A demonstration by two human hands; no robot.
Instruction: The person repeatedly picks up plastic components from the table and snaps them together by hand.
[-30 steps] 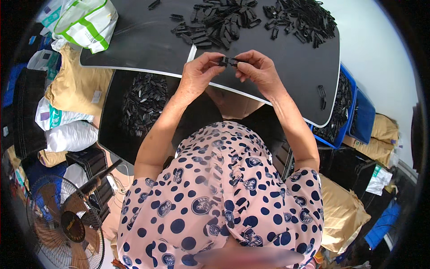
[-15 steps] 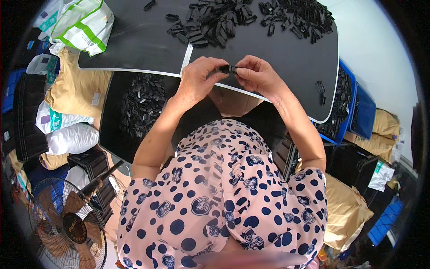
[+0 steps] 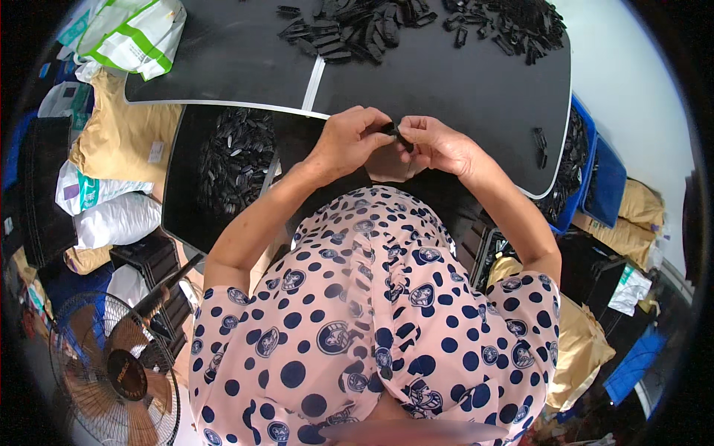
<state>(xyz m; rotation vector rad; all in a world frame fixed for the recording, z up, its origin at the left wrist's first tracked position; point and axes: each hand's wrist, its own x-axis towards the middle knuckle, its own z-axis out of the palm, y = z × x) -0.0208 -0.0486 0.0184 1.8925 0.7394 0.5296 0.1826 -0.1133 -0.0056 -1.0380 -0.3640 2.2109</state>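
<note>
Between my hands, just over the table's near edge, is a small black plastic part (image 3: pixel 402 139), tilted and partly covered by fingers. My left hand (image 3: pixel 348 143) pinches its left end with thumb and forefinger. From the other side, my right hand (image 3: pixel 440 146) grips it with the thumb and curled fingers. Farther off on the black table (image 3: pixel 439 82) lie two heaps of similar black parts, one in the middle (image 3: pixel 364 33) and one toward the right (image 3: pixel 513 30). A few loose parts (image 3: pixel 541 147) rest near the table's right edge.
Left of my lap, a black tray (image 3: pixel 178 201) holds many dark oval pieces (image 3: pixel 234 163). Blue bins (image 3: pixel 606 182) with black parts stand beyond the table's right side. A white-green bag (image 3: pixel 141 37), brown sacks (image 3: pixel 123 134) and a fan (image 3: pixel 115 372) are on the left.
Both hands have drawn slightly toward me and to the right with the black part, which has turned from nearly level to slanted. The view has shifted slightly.
</note>
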